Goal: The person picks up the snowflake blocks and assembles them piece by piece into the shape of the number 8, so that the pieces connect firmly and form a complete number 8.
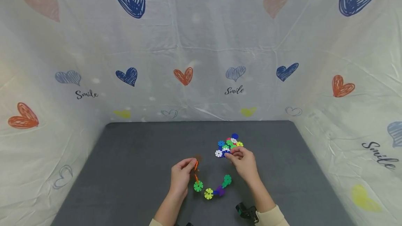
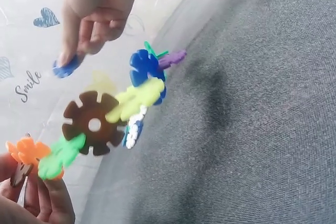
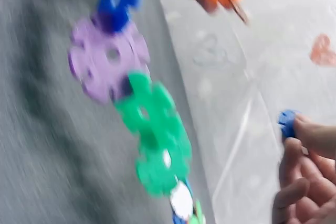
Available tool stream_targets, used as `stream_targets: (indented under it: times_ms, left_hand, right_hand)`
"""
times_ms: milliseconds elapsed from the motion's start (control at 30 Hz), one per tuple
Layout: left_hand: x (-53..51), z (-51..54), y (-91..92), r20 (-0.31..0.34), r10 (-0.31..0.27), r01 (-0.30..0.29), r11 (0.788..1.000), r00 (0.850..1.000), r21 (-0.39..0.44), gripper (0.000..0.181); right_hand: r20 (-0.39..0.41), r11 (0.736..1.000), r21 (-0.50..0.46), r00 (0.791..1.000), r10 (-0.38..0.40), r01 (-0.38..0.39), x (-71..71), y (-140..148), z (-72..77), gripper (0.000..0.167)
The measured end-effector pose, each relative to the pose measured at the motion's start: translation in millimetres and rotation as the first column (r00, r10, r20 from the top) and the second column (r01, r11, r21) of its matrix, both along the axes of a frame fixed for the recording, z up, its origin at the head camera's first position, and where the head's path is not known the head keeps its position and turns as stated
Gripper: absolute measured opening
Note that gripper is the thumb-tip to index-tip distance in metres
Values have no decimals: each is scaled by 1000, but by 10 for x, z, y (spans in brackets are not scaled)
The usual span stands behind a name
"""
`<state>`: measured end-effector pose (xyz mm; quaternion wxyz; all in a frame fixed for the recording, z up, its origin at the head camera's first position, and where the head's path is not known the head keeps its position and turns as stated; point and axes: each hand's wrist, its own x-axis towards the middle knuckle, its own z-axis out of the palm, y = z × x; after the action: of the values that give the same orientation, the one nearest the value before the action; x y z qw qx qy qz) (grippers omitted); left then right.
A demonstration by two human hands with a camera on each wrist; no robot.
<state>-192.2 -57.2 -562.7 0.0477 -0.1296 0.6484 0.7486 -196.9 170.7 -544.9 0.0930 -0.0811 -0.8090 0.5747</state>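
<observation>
My left hand [image 1: 181, 177] pinches the end of a curved chain of linked flower-shaped discs, by an orange disc [image 2: 30, 150] and a brown one. From there the chain runs through a green disc [image 1: 198, 186], a brown disc [image 2: 94, 123], a yellow disc [image 1: 208, 194], blue, a purple disc [image 3: 109, 56] and green discs [image 1: 227, 179] at its far end. My right hand [image 1: 245, 165] pinches a single blue disc [image 3: 287, 124] between thumb and finger, apart from the chain and near the front of the loose pile.
A pile of loose discs [image 1: 229, 143] in white, blue, green, yellow and red lies on the dark table [image 1: 141, 170] beyond my right hand. A black device [image 1: 246, 212] is by my right wrist. A curtain [image 1: 204, 37] with printed hearts stands around the table.
</observation>
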Motion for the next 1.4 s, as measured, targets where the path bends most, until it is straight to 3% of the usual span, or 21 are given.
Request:
stream_targets:
  times_ms: [133,300,600,833,1233,1300,1400]
  left_hand:
    - [3,15,3,0,-4,4,1000,1000,-2,36]
    - [6,35,14,-8,-12,12,999,1000,-30,36]
    - [21,83,36,-40,-33,31,998,999,-62,35]
    - [21,85,30,-45,-35,30,995,998,-94,34]
    - [48,124,27,-60,-50,41,989,997,-145,32]
    - [52,136,25,-65,-53,43,988,996,-149,31]
    - [49,148,28,-73,-54,43,987,996,-153,30]
  right_hand:
    - [-91,999,-42,996,5,-9,34,-166,-10,17]
    - [-198,993,-64,977,82,-96,68,-341,-2,13]
    - [-231,986,53,959,163,-155,84,-448,-18,10]
    - [-272,958,204,929,252,-200,59,-426,-23,13]
    - [-321,957,230,914,248,-179,60,-418,-55,15]
    - [-344,951,253,903,258,-175,58,-417,-62,14]
    - [-402,939,300,870,287,-171,51,-417,-68,13]
